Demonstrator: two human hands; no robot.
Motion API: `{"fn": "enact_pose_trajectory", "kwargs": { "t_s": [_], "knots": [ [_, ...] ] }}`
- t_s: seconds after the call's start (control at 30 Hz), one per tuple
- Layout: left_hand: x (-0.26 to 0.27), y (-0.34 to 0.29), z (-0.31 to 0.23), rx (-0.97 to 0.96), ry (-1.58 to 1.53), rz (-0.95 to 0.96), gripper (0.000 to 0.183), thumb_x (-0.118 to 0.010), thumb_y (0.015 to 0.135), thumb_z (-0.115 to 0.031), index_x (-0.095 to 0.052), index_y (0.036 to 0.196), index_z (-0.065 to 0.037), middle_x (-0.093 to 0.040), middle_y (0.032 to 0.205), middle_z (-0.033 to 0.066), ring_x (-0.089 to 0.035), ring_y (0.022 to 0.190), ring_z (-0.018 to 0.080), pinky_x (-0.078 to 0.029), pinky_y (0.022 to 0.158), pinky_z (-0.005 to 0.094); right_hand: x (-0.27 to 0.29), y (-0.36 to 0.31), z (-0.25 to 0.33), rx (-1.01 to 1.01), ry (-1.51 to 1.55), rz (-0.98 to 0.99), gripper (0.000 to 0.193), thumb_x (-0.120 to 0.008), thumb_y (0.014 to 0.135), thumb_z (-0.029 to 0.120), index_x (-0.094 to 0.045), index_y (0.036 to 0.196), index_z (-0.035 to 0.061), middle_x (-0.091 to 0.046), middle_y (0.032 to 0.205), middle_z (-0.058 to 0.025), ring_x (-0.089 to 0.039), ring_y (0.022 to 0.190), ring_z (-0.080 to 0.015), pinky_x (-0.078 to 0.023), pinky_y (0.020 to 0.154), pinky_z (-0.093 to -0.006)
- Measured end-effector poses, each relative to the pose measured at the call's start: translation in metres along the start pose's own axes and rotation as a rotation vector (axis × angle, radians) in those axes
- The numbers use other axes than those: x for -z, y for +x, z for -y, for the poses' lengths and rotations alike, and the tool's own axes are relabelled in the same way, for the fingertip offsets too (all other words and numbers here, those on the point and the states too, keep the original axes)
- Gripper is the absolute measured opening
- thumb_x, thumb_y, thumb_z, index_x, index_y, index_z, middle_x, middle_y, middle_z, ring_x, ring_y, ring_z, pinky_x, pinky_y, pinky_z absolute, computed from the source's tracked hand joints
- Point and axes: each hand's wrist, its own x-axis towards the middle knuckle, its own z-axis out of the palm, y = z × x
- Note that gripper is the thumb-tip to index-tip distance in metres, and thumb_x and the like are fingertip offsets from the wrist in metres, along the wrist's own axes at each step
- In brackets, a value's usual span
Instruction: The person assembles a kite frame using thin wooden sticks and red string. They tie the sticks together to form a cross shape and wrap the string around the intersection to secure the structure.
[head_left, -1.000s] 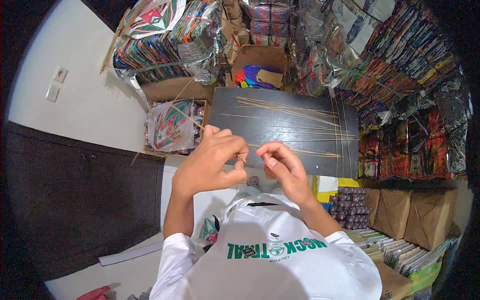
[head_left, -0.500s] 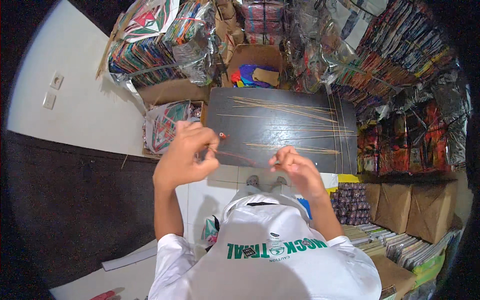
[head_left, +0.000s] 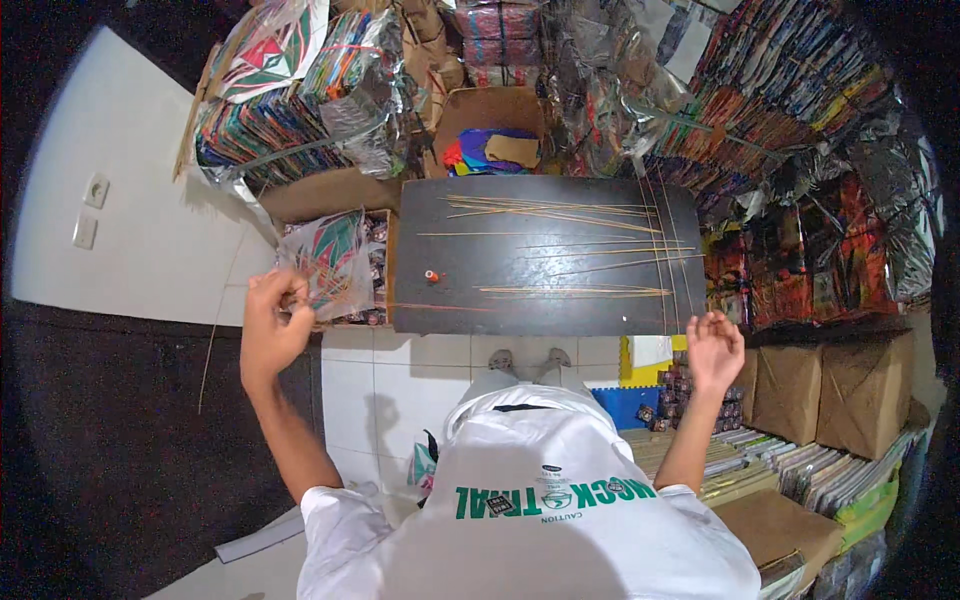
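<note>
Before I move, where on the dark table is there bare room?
One bare patch lies between the small orange object and the middle sticks, below the long single stick. A narrow strip, bar one white speck, runs along the table's near edge, below the lowest stick bundle. Crossing sticks crowd the far side and right end.

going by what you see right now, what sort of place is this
Probably a small workshop or storeroom: thin tan sticks lie on a dark rectangular table, with a brown open-topped cardboard box and packed stacks of thin multicoloured sheets beyond.
</note>
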Motion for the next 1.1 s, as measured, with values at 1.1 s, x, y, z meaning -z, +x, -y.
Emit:
{"fn": "enact_pose_trajectory", "kwargs": {
  "t_s": [1.1],
  "knots": [
    [-0.087,0.031,-0.116,-0.477,-0.081,0.425,0.013,-0.066,0.068,-0.016,-0.060,0.077,-0.008,-0.059,0.071,0.0068,-0.057,0.076,0.0262,-0.036,0.079,0.0401,-0.212,-0.030,-0.179,-0.026,-1.239,0.910,0.057,-0.068,0.085,0.003,-0.053,0.139,0.0053,-0.072,0.113,-0.0097,-0.066,0.113,-0.0212,-0.043,0.107,-0.0381]
  ]
}}
